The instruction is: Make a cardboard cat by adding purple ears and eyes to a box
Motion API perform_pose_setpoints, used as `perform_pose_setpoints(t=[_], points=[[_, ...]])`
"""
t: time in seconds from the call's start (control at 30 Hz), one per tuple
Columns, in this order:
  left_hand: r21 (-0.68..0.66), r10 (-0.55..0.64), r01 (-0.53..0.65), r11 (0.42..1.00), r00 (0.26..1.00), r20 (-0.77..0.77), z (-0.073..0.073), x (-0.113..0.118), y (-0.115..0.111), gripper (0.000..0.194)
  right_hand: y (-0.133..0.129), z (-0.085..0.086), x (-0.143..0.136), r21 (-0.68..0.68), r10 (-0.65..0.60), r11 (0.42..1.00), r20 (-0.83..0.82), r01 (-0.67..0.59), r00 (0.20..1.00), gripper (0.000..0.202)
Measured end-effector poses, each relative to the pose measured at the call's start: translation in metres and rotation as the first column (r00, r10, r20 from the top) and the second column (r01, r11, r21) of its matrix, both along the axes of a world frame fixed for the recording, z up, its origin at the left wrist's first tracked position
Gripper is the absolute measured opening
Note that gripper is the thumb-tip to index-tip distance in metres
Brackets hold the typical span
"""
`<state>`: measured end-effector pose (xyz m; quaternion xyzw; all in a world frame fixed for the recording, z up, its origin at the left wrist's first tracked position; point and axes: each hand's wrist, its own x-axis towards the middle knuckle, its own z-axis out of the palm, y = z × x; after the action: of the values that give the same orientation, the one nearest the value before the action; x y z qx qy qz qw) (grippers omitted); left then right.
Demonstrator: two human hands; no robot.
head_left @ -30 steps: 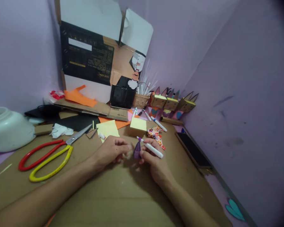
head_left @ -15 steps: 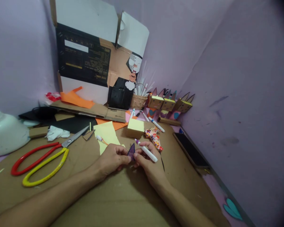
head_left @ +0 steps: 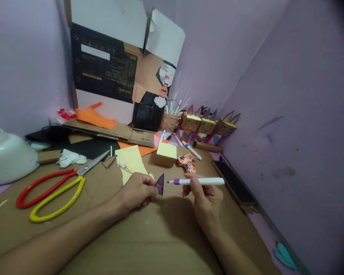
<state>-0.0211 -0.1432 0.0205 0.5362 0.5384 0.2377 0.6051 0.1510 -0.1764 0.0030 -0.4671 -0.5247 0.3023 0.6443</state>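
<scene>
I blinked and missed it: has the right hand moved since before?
Yes: the right hand moved rightward against the yellow-topped cardboard box, taking the purple-tipped marker along.

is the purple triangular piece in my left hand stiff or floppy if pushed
The purple triangular piece is probably stiff, since its point stands up without drooping. It looks small and flat, so likely light. Pushed near the point, it might pivot, as your left hand pinches it low down.
</scene>
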Motion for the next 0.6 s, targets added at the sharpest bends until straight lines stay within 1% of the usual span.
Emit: perform_pose_setpoints(t=[0.1, 0.17, 0.23, 0.3, 0.37, 0.5, 0.6], points=[[0.003, -0.003, 0.003, 1.000, 1.000, -0.005, 0.0003, 0.0000, -0.0007, 0.004, -0.0046, -0.0014, -0.0019, 0.017, 0.019, 1.000, 0.203, -0.023, 0.979, 0.016], [0.007, -0.005, 0.005, 1.000, 1.000, -0.012, 0.0007, -0.0003, -0.0010, 0.003, -0.0055, -0.0030, -0.0028, 0.036, 0.038, 0.998, 0.264, -0.049, 0.964, 0.015], [0.010, -0.006, 0.006, 1.000, 1.000, -0.019, 0.0011, -0.0006, -0.0011, 0.003, -0.0051, -0.0047, -0.0031, 0.038, 0.059, 0.997, 0.289, -0.073, 0.956, 0.015], [0.014, -0.008, 0.008, 1.000, 1.000, -0.026, 0.0016, -0.0007, -0.0010, 0.003, -0.0040, -0.0059, -0.0030, 0.025, 0.069, 0.996, 0.302, -0.080, 0.951, 0.015], [0.020, -0.009, 0.010, 1.000, 1.000, -0.030, 0.0026, -0.0005, -0.0013, 0.004, -0.0026, -0.0062, -0.0028, 0.027, 0.052, 0.998, 0.295, -0.063, 0.954, 0.015], [0.032, -0.015, 0.016, 0.999, 0.999, -0.040, 0.0055, 0.0002, -0.0021, 0.005, 0.0002, -0.0035, -0.0029, 0.033, -0.014, 0.999, 0.225, 0.007, 0.974, 0.016], [0.038, -0.028, 0.030, 0.999, 0.998, -0.057, 0.0048, -0.0003, -0.0013, 0.006, 0.0017, -0.0006, -0.0030, 0.058, -0.054, 0.997, 0.166, 0.045, 0.985, 0.016]])
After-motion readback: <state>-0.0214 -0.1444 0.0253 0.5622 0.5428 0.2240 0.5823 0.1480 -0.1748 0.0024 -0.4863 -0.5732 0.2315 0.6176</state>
